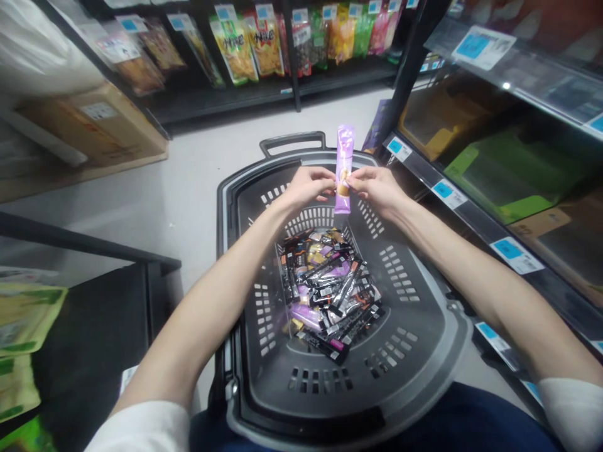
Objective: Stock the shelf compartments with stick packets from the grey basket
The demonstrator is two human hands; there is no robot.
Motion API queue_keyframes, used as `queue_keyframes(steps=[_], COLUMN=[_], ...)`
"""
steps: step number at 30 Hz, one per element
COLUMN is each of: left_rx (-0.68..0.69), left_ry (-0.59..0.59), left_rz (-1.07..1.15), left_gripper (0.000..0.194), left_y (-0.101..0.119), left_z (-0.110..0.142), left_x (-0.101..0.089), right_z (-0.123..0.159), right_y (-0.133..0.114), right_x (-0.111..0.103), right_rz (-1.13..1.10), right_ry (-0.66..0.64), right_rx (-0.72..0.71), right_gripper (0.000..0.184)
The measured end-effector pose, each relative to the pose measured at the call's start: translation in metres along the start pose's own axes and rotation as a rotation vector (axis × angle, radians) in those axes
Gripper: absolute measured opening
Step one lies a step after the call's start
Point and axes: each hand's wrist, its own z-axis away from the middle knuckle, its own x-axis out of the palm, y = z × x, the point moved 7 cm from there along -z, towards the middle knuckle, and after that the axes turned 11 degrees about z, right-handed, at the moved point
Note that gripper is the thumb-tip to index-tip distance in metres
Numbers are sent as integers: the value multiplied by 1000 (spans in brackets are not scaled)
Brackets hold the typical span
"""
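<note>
A purple stick packet point(345, 154) is held upright over the far part of a dark grey shopping basket point(414, 333). My left hand point(311, 185) pinches the packet's left edge, and my right hand point(377, 188) grips its right edge between thumb and fingers. Down in the basket lies a loose heap of stick packets point(332, 289), mostly black, with some purple and gold ones among them. Print on the held packet is too small to read.
Shelves with hanging snack bags point(230, 50) run along the back. On the right stands a shelf with price tags point(516, 254) and bins. A cardboard box point(98, 125) is at the far left; a black shelf point(103, 339) with yellow-green bags point(28, 326) is nearer. Pale floor point(188, 188) shows between.
</note>
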Motion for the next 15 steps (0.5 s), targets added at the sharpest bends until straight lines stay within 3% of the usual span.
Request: queue_keyframes(steps=[15], left_rx=[19], left_ry=[93], left_rz=[98], left_gripper=[10], left_y=[-1], left_z=[-4], left_x=[-7], right_z=[3], right_y=[-3], right_x=[10], right_rz=[-193], right_ry=[-105], right_rx=[48], right_gripper=[14])
